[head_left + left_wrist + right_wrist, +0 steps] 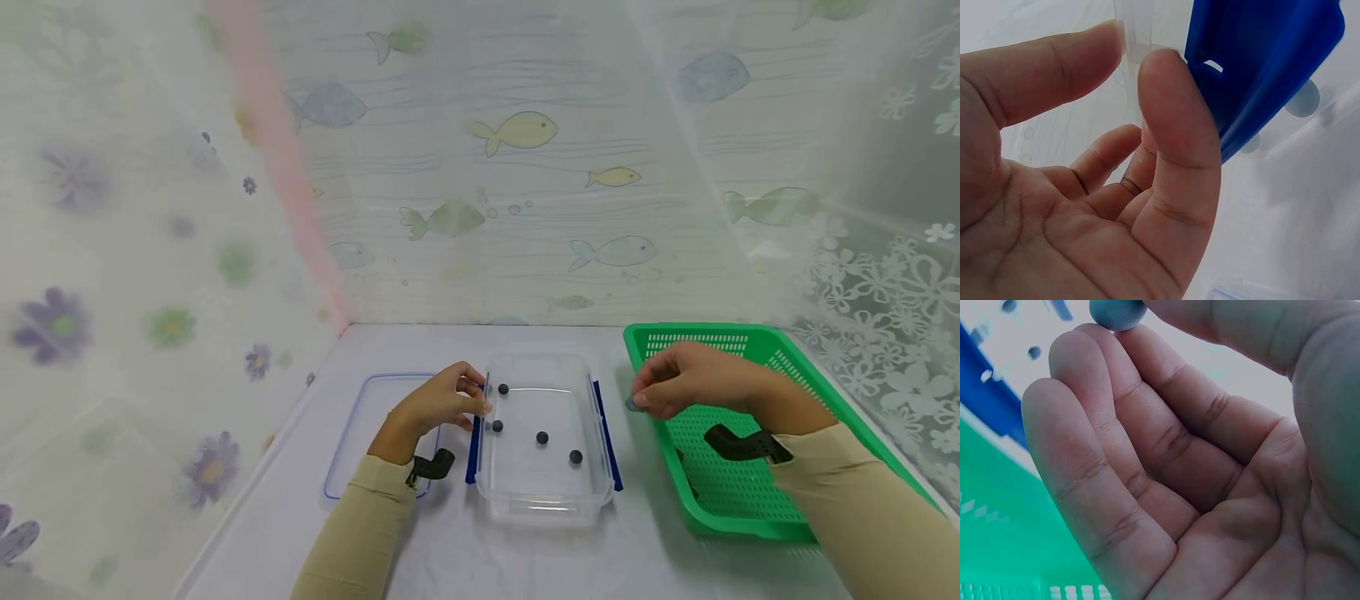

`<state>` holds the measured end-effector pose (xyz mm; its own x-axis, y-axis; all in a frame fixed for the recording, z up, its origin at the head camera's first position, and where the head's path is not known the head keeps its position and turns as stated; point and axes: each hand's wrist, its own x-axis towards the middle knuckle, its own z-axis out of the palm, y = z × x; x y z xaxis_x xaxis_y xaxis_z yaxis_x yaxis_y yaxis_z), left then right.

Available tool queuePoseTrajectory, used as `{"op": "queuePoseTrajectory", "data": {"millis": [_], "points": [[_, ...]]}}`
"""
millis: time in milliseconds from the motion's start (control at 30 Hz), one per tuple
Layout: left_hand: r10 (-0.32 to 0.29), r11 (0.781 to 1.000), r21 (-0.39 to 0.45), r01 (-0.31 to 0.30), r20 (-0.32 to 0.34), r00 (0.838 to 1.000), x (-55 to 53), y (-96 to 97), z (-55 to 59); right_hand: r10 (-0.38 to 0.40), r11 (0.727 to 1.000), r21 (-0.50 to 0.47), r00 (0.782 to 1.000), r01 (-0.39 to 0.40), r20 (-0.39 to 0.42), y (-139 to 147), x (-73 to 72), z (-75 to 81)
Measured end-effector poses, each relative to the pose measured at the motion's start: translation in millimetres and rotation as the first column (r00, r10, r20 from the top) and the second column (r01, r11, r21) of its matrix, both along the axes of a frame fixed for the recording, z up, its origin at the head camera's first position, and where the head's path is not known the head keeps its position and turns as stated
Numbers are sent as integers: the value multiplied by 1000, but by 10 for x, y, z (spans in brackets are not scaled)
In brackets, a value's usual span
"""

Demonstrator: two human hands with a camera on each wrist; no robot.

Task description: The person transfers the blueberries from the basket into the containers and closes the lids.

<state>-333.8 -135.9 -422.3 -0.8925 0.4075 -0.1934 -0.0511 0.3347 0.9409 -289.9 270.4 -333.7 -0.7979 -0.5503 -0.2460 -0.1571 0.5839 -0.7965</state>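
A clear plastic container [546,502] with blue side latches stands at the middle of the table, several small dark balls [542,437] lying spread over its floor. My left hand [441,400] pinches the container's left wall, thumb at the inner side and fingers outside by the blue latch [1266,56]. Between thumb and index finger, my right hand [690,382] pinches a blue-grey ball [1117,312]. That hand is above the left rim of a green basket [738,525], to the right of the container.
Flat on the table left of the container lies a clear lid [336,442] with a blue edge, partly behind the left forearm. A few dark bits show near the basket's left inner wall. Patterned curtains [480,167] enclose the table at the back and sides.
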Motion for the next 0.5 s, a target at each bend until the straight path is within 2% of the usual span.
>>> {"op": "queuePoseTrajectory", "data": {"millis": [233,500], "points": [[4,1000,-3,-4,2,1000,-14,-1,-16,12,1000,-3,1000,-12,9,-247,-64,-35],[6,1000,-11,-6,-2,1000,0,6,-7,24,1000,-5,999,-24,28,-464,-67,-53]]}}
